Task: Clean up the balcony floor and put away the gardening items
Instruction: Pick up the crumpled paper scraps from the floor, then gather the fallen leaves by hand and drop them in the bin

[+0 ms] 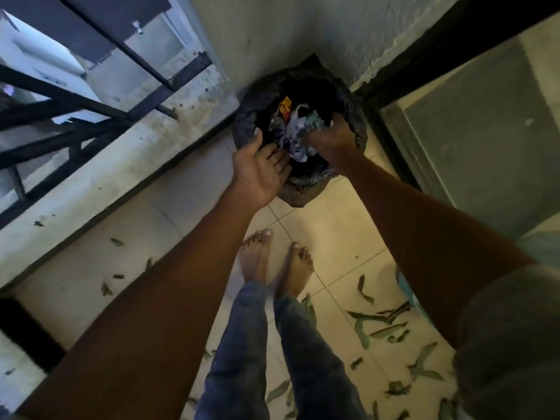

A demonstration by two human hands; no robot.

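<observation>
Two bare arms reach forward and down from the bottom corners of the view toward a black bin bag (242, 128) standing in the far corner of a balcony, where a pale textured wall (272, 34) meets a dark-framed glass door (472, 153). The left hand (257, 172) is held palm up at the near rim of the bag, fingers straight and together, thumb lifted toward the rim; it carries nothing. The right hand (328, 140) is turned knuckles up over the bag's mouth, its fingers curled down into a wad of crumpled paper and wrappers (292, 137) that it grips inside the opening. Both forearms are nearly straight and converge on the bag.

The bag's mouth faces upward and is open wide, its plastic rim rolled outward; a yellow and red wrapper (285, 106) shows among the rubbish at the far side. The bag stands upright, its base on the tiles.

Below the hands, two bare feet (274, 262) stand on cream floor tiles (333, 225), toes pointing toward the bag, with blue jeans (242, 344) above them. Many dry green leaves (378, 321) lie scattered over the tiles, mostly on the right and near the bottom edge. On the left, a black metal railing (91, 104) rises from a stained concrete ledge (100, 183).
</observation>
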